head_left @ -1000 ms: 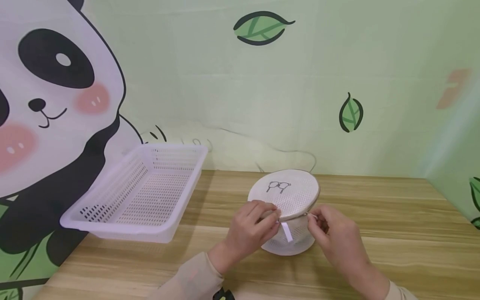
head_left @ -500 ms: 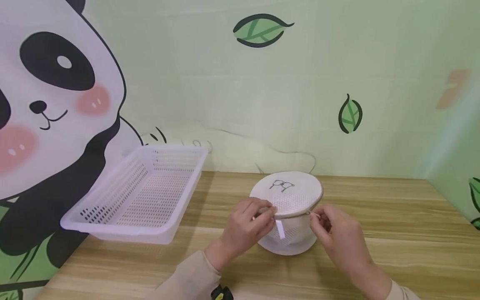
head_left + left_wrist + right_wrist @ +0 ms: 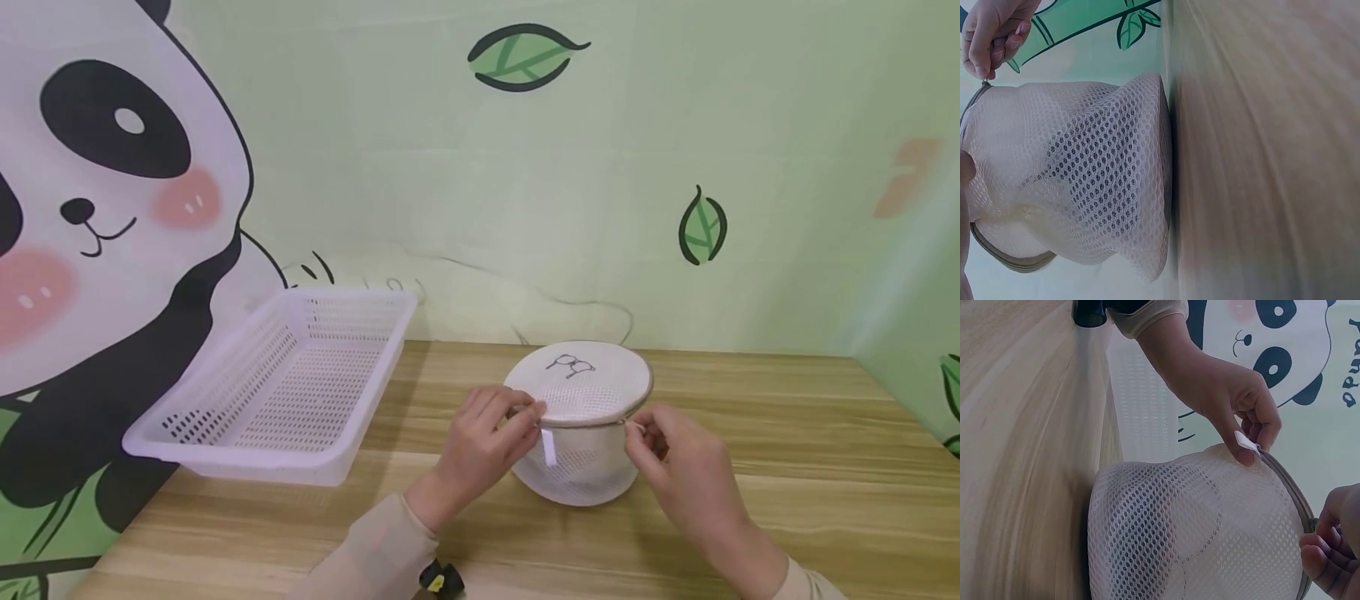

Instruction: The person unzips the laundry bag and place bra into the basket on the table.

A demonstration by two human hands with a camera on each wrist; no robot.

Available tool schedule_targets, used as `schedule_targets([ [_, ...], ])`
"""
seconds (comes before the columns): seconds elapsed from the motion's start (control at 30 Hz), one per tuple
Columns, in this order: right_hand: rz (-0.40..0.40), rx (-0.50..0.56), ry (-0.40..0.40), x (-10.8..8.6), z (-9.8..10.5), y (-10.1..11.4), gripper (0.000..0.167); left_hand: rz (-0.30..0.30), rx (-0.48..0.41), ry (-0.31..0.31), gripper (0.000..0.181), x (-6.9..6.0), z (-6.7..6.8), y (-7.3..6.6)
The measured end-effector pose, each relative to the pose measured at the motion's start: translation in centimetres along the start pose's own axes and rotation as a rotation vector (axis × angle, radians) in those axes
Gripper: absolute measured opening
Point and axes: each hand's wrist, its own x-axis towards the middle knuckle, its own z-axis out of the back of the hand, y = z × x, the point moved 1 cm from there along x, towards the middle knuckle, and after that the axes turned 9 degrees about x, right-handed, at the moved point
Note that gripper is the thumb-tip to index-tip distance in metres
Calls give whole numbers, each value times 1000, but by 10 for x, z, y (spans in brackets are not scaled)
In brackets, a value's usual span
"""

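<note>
Grip of my right hand [image 3: 690, 467] is nearly closed, pinching a tiny dark zipper pull [image 3: 985, 82]. My left hand [image 3: 483, 437] pinches the grey-brown zipper edge [image 3: 1288, 484] by a white tag [image 3: 550, 448]. Between them, the round white mesh bag [image 3: 581, 483] stands on the brown wooden tabletop [image 3: 832, 500]. A white plastic basket with holes [image 3: 240, 464] sits left.

Compared with one second earlier in the head view: the mesh bag [image 3: 588, 467] has turned clockwise near the centre of the frame. Its lid [image 3: 592, 398] has shifted right, front edge now closer to level; the glasses drawing [image 3: 572, 367] has rotated to slope down rightward. The white tag [image 3: 550, 447] has moved left and slightly up. The left hand [image 3: 487, 433] has moved towards the frame's left; the right hand [image 3: 686, 471], slightly right.
</note>
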Motion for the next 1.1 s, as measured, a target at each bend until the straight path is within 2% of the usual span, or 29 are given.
schedule_targets([
  [0.37, 6, 2, 4, 0, 0, 0, 19, 10, 13, 35, 20, -3, -1, 3],
  [0.5, 2, 9, 9, 0, 0, 1, 19, 16, 21, 29, 13, -4, -2, 4],
  [1.1, 15, 2, -13, 0, 2, 2, 18, 66, 22, 9, 18, -6, -5, 13],
])
